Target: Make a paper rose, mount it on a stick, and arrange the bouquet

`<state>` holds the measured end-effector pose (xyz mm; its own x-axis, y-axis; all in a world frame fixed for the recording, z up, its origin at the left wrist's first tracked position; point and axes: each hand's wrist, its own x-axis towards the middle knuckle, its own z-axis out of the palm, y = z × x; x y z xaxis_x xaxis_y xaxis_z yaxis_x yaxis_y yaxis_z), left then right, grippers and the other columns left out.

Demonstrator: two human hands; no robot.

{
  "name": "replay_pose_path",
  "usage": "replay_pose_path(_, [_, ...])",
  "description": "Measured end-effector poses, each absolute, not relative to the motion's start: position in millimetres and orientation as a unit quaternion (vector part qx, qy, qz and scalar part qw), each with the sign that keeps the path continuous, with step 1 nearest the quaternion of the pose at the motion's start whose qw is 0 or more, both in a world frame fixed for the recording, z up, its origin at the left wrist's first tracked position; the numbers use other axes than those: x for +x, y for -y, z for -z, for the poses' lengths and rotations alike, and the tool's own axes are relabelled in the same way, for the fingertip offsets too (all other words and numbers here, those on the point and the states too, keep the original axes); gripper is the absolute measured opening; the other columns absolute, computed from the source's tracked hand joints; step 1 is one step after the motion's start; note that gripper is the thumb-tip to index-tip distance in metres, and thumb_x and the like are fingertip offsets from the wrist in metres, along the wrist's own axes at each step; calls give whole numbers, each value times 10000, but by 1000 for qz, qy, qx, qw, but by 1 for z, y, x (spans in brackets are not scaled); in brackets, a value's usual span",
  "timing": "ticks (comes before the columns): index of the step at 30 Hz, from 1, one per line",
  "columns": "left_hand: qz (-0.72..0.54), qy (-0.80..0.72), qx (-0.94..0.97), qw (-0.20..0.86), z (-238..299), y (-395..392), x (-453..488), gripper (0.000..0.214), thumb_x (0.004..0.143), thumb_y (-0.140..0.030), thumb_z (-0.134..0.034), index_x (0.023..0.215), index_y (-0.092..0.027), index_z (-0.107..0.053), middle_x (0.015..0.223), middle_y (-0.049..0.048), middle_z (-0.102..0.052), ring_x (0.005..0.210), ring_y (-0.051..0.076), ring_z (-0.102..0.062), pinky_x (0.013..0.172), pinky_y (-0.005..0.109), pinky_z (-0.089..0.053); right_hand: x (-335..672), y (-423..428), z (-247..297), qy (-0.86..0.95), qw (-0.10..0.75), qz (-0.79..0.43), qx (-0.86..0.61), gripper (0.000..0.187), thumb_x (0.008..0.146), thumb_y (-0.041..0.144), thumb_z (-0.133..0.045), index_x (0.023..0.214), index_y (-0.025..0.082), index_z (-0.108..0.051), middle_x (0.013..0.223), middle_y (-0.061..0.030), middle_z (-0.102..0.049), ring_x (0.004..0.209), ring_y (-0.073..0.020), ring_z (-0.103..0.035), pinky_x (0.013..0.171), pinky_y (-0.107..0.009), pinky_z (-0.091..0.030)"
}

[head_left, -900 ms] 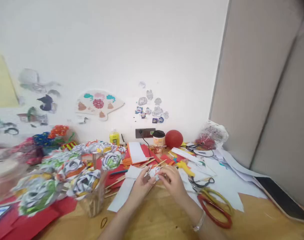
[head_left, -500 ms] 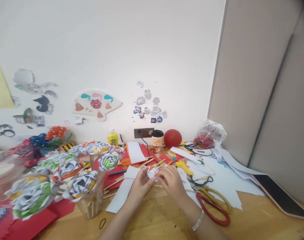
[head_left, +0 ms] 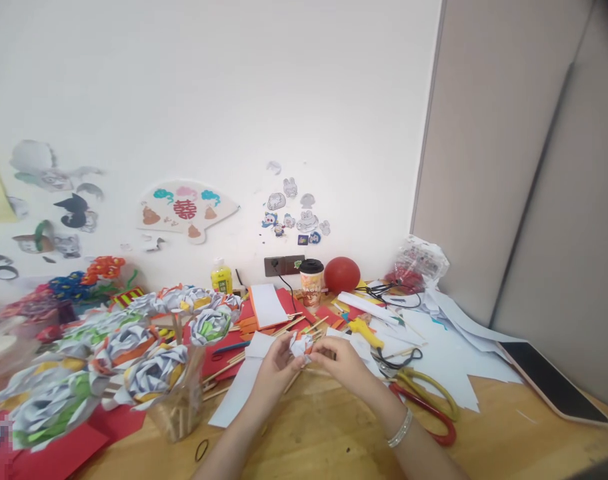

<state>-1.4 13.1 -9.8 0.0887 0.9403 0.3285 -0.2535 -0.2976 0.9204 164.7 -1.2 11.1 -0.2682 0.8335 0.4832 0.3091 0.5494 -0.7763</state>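
In front of the cup (head_left: 312, 287), the left hand (head_left: 279, 365) grasps a paper flower (head_left: 301, 344), the right hand (head_left: 343, 362) meets its edge, grip unclear, and a balloon (head_left: 342, 275) sits right of the cup.

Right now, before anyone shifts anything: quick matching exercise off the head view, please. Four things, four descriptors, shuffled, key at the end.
Column 1
1. Cup
2. Scissors
3. Paper flower
4. Bottle

Column 2
A. Between the left hand and the right hand
B. Yellow body
C. Black on top
D. One red handle, one yellow handle

Right pairs: 1-C, 2-D, 3-A, 4-B
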Motion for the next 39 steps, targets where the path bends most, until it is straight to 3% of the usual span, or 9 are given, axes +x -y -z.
replay_pose_path(18, [-593,-323,548,493,6,-10,-1,548,507,-431,-798,957,-198,-589,1000,76,-618,956,245,-573,867,384,-424,161,0,-9,682,500,-391,-364,190,737,341,-636,688,158,-627,651,3,-582,615,-130,-501,593,-240,-395])
replay_pose_path(33, [-601,-329,540,490,7,-12,-1,563,485,-439,-808,939,-192,-586,978,73,-614,961,248,-561,855,386,-426,160,1,-6,681,515,-373,-362,134,747,293,-634,685,174,-628,657,11,-580,627,-132,-516,594,-230,-402])
replay_pose_path(39, [-600,-325,545,487,9,-13,-2,575,487,-455,-806,947,-185,-589,995,84,-625,996,258,-562,890,400,-423,161,2,-6,732,496,-272,-380,168,800,280,-587,672,183,-637,671,-2,-613,669,-150,-551,651,-248,-408])
